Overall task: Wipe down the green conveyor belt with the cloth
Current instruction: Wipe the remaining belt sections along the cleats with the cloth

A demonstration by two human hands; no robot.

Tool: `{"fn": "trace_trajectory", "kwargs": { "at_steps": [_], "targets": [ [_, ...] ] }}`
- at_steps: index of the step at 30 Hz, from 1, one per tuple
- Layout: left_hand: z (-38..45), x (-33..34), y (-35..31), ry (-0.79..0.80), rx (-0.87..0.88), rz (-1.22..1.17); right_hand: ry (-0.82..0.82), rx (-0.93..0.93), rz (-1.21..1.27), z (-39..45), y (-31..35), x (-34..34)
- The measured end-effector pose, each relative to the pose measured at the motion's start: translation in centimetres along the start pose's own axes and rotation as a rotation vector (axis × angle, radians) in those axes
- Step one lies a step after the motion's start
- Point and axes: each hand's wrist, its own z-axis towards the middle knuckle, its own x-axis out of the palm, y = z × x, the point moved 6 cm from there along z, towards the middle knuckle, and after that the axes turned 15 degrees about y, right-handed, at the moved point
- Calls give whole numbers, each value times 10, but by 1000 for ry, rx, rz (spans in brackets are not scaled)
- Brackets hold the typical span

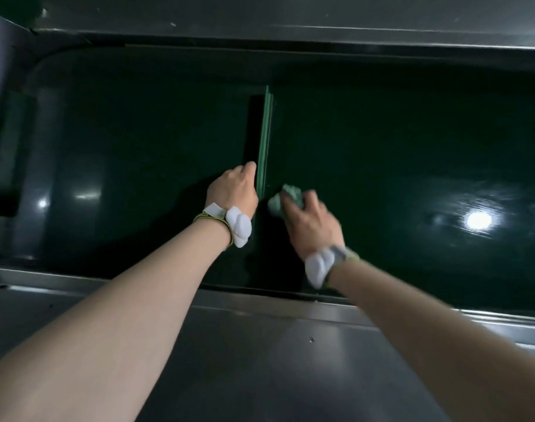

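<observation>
Dark green and glossy, the conveyor belt (pixel 382 141) carries an upright green cleat (pixel 265 138). Our right hand (pixel 313 222) curls its fingers over the bunched pale-green cloth (pixel 286 198), just right of the cleat; our left hand (pixel 234 188) grips the cleat's near end.

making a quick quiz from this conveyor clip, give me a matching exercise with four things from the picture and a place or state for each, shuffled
Things
1. cloth
2. left hand
3. upright green rib
4. bright light reflection

Places or states
A. on the belt far to the right
B. bunched under the right hand
C. runs across the belt between the two hands
D. rests against the left side of the rib

Pairs: 1-B, 2-D, 3-C, 4-A
</observation>
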Motion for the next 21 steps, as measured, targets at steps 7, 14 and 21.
{"fn": "trace_trajectory", "kwargs": {
  "at_steps": [7, 14, 21],
  "targets": [
    [-4, 12, 1, -28, -42, -3, -25, 217, 39, 173, -15, -113],
    [-1, -2, -5, 30, -35, 39, -95, 98, 92, 85, 12, -48],
    [-3, -7, -13, 84, -66, 69, 123, -109, 33, -63, 40, 57]
  ]
}}
